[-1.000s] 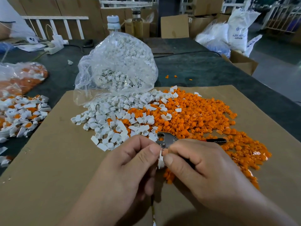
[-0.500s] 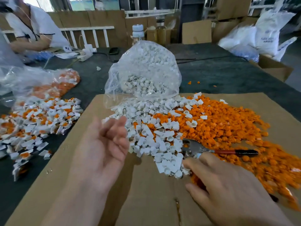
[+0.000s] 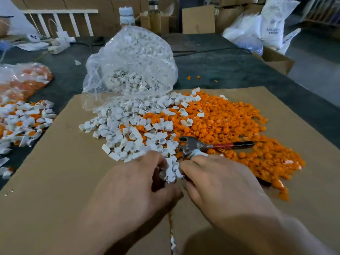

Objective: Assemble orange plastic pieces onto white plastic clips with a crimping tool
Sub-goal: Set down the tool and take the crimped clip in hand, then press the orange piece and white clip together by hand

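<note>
A storeroom lies behind, with cardboard boxes [image 3: 197, 19] along the far wall, white sacks [image 3: 272, 24] at the right, and two bottles [image 3: 126, 14] behind the table. The dark table covering [image 3: 230, 70] bears a white power strip [image 3: 60, 45] at far left and a brown cardboard sheet [image 3: 55, 172] in front.

On the sheet, a clear plastic bag [image 3: 132, 61] spills white clips [image 3: 128, 129] into a heap. This mixes at its right edge with a wide heap of orange pieces [image 3: 230, 122]. The crimping tool [image 3: 198, 145] lies across the orange pieces, its metal head just beyond the hands and its red-and-black handle pointing right.

The left hand [image 3: 132, 186] and right hand [image 3: 220, 186] meet at the near edge of the white heap, their fingers curled down among the clips. Whether either pinches one cannot be told.

Off the sheet to the left lie a pile of mixed white-and-orange parts [image 3: 22, 120] and a second bag of orange parts [image 3: 24, 81].
</note>
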The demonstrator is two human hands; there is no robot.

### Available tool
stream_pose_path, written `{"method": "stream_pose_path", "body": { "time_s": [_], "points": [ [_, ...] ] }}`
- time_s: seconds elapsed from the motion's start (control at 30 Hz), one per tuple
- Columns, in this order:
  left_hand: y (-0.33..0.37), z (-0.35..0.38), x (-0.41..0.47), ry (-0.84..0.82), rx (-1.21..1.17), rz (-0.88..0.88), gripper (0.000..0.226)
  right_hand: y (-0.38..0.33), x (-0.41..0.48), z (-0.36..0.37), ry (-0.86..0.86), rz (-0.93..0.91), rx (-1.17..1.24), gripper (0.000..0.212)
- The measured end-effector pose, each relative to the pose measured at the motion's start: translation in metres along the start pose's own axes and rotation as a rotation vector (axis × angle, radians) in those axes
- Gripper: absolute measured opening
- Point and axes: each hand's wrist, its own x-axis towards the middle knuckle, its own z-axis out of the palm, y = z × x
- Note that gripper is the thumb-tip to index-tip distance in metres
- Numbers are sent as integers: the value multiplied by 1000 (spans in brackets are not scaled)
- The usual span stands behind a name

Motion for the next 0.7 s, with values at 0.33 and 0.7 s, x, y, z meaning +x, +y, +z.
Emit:
{"method": "stream_pose_path", "body": {
  "time_s": [0.33,0.7],
  "points": [
    [3,12,2,26,56,109,24,1,1,4,100,56,186,7],
    [2,15,4,83,-1,174,24,11,2,11,280,125,609,20]
  ]
}}
